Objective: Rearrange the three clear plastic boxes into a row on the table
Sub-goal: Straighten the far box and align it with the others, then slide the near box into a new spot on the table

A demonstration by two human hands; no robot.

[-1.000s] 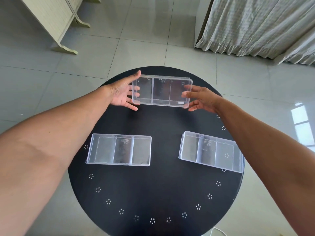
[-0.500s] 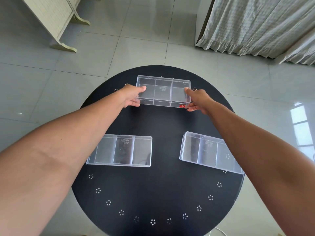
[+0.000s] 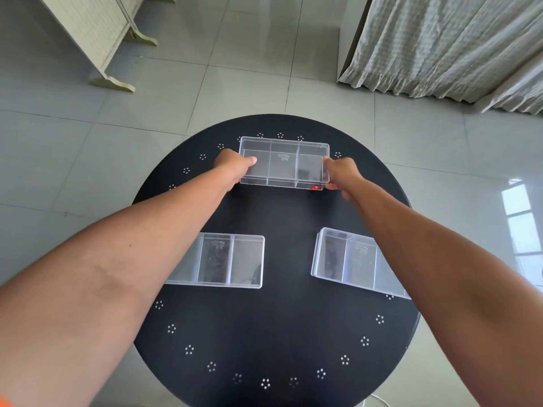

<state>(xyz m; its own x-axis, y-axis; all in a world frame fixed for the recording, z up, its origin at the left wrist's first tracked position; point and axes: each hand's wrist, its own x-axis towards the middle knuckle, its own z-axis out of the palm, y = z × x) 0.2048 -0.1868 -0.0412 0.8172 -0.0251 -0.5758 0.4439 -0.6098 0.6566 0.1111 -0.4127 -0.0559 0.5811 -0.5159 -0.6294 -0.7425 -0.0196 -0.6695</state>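
Observation:
Three clear plastic boxes with three compartments each lie on a round black table [image 3: 279,333]. The far box [image 3: 283,163], with a small red label at its near right corner, sits at the table's far side. My left hand [image 3: 232,165] grips its left end and my right hand [image 3: 339,174] grips its right end. The left box [image 3: 223,261] lies near the table's left edge, partly hidden under my left forearm. The right box [image 3: 349,261] lies at a slight angle near the right edge, partly covered by my right forearm.
The table has small white flower marks around its rim. Grey floor tiles surround it. A cream folding screen [image 3: 97,36] stands at the far left and a pale curtain [image 3: 446,45] hangs at the far right. A white cable [image 3: 379,400] shows below the table.
Both hands have closed on the ends of the far box, which has gone from tilted up toward me to lying flat at the table's far side.

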